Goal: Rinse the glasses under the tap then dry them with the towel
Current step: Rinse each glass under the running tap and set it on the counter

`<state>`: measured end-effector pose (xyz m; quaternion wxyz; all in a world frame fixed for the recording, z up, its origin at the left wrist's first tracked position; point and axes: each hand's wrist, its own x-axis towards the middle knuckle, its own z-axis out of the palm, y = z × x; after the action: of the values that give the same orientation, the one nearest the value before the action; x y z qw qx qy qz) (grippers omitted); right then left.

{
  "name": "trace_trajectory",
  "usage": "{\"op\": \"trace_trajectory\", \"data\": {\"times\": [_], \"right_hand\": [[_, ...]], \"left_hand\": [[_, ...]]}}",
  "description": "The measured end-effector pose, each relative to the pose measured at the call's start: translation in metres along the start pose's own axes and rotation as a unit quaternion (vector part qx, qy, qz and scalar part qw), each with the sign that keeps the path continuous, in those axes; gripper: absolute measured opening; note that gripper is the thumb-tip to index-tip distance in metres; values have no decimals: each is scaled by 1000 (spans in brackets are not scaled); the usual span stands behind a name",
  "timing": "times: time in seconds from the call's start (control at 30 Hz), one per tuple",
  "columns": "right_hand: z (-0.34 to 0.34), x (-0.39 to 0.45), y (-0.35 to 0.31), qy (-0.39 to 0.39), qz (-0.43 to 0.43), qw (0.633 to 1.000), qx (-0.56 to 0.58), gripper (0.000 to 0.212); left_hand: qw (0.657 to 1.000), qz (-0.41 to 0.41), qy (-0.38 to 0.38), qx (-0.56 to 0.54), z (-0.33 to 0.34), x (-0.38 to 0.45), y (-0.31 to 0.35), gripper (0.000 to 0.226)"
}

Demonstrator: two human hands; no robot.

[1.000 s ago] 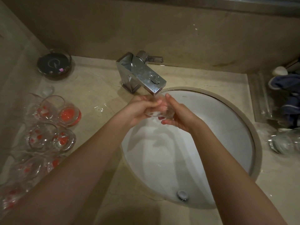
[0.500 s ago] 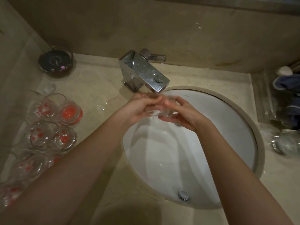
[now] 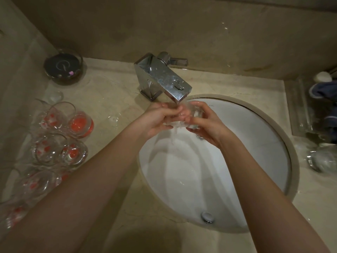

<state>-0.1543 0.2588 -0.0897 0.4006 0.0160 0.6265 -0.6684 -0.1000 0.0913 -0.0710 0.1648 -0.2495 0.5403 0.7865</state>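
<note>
Head view, clear glass (image 3: 189, 116) in both hands, water spilling

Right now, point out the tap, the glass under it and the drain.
tap (image 3: 165, 80): head view, top face of the chrome spout.
glass (image 3: 196, 114): head view, clear wall between both hands.
drain (image 3: 207, 217): head view, the metal plug in the basin.

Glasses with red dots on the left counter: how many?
5 clear: two at the back, two in the middle, one nearer. More red-dotted glass at the bottom-left edge sits behind the left forearm, so the count may be higher.
</note>
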Motion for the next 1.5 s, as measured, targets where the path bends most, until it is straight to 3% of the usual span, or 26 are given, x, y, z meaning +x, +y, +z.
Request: {"op": "trace_trajectory", "data": {"times": [0.13,0.2,0.3,0.37,0.5,0.57,0.63,0.73,0.83,0.9,1.03,1.17,1.2,1.33,1.5], "right_hand": [[7,-5,7,34,18,999,-12,33],[20,-7,14,82,24,996,16,42],[38,-8,26,93,33,990,100,40],[46,-9,35,89,36,986,134,36],[50,-6,44,178,30,982,62,49],[52,-3,42,202,26,977,56,49],[53,1,38,164,38,980,104,47],[52,4,32,105,85,967,214,52],[52,8,33,134,84,986,58,55],[53,13,35,166,73,982,52,64],[51,20,31,112,118,971,174,76],[53,21,31,121,93,988,11,112],[51,20,32,121,93,988,-6,111],[41,18,38,116,110,980,119,62],[54,15,38,129,76,984,93,84]], "left_hand": [[999,3,47,-7,7,-1,-11,9],[993,36,112,-31,18,-2,-23,7],[964,93,223,-108,33,3,-39,24],[951,108,258,-130,36,9,-43,45],[960,77,260,-71,33,17,-44,19],[959,69,273,-40,35,18,-42,36],[954,63,289,-50,41,19,-40,57],[943,59,318,-77,44,21,-43,66],[949,46,306,-69,45,19,-50,59],[947,44,313,-61,46,19,-49,60],[945,64,310,-81,44,16,-46,73],[945,58,309,-85,43,12,-56,56],[945,66,308,-92,43,13,-58,52],[948,75,275,-141,42,11,-56,38],[954,90,273,-81,46,12,-62,47]]}}
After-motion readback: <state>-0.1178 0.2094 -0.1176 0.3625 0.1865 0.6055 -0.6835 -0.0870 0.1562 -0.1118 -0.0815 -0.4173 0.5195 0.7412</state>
